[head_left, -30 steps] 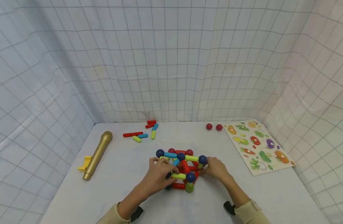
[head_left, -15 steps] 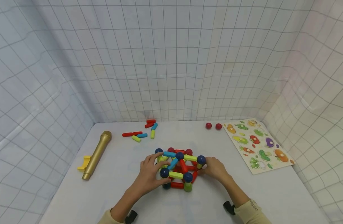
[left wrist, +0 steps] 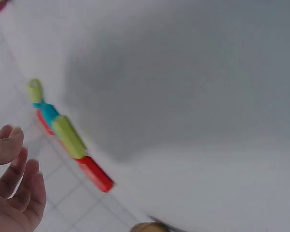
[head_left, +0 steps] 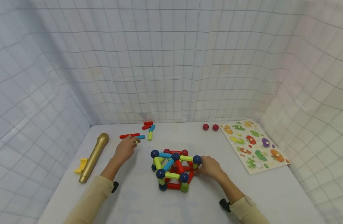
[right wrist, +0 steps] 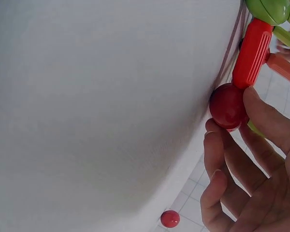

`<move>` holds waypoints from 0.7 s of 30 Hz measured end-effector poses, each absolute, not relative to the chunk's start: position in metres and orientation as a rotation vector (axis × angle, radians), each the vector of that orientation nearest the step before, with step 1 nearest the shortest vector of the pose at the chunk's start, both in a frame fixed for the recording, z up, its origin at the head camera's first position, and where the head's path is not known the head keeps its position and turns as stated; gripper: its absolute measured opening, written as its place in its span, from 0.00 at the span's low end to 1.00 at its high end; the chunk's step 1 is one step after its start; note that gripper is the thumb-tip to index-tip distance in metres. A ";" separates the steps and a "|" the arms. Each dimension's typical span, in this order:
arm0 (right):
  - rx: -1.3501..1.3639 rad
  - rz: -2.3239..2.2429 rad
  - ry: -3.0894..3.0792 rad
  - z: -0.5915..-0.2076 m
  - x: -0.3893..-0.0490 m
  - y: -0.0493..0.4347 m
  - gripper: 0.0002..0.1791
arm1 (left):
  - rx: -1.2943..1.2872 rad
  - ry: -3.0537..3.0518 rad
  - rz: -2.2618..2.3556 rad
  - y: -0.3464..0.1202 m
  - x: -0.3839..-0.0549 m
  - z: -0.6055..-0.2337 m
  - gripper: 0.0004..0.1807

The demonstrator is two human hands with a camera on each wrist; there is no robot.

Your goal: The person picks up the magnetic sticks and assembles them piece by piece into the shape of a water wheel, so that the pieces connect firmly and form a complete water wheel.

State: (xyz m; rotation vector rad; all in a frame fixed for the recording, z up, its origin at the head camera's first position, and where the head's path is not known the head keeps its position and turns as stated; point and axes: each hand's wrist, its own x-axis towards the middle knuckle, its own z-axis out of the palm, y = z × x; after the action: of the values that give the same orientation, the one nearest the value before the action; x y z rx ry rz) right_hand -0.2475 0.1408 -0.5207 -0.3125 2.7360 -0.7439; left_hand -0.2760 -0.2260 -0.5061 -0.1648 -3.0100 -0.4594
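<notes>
A structure (head_left: 172, 175) of coloured magnetic rods and balls stands on the table, with dark blue balls at its upper corners. At its right side my right hand (head_left: 210, 168) pinches a low red ball (right wrist: 227, 106) between thumb and fingers; a red rod (right wrist: 253, 53) joins that ball. My left hand (head_left: 126, 147) is over the loose rods at the back left, its fingers loosely bent. In the left wrist view, a gap shows between those fingers (left wrist: 31, 188) and the lime rod (left wrist: 69, 137). A red rod (left wrist: 95, 174) lies beside it.
More loose rods (head_left: 150, 133) lie behind the structure, and two red balls (head_left: 206, 127) sit at the back. A gold toy microphone (head_left: 94, 157) and a yellow piece (head_left: 81, 166) are at the left. A vegetable puzzle board (head_left: 253, 146) lies at the right.
My left hand has let go of the structure's front left part and moved back and left to the loose rods. My right hand stays at the structure's right side.
</notes>
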 end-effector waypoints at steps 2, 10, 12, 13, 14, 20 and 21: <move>-0.311 -0.753 2.735 -0.520 -0.248 0.140 0.22 | -0.124 -3.099 -0.249 -0.241 -0.297 -0.514 0.15; -0.326 -0.774 2.728 -0.521 -0.247 0.140 0.20 | -0.124 -3.229 -0.033 -0.256 -0.325 -0.532 0.13; -0.339 -0.764 2.736 -0.521 -0.247 0.140 0.20 | -0.102 -3.199 -0.078 -0.253 -0.324 -0.531 0.13; -0.345 -0.760 2.737 -0.521 -0.246 0.140 0.20 | -0.080 -3.173 -0.144 -0.250 -0.322 -0.529 0.15; -0.350 -0.758 2.738 -0.521 -0.246 0.140 0.20 | -0.056 -3.143 -0.220 -0.246 -0.320 -0.526 0.16; -0.342 -0.744 2.752 -0.519 -0.245 0.139 0.20 | -0.125 -2.859 -0.803 -0.193 -0.291 -0.476 0.19; -0.338 -0.739 2.755 -0.519 -0.245 0.139 0.20 | -0.179 -2.834 -0.876 -0.181 -0.285 -0.466 0.19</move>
State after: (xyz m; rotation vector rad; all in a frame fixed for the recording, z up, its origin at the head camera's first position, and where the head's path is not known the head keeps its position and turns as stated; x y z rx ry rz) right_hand -0.2450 0.1388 -0.5186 -0.3380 2.7547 -0.7393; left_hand -0.2849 -0.1811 -0.4661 -0.1793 -2.8344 -0.8763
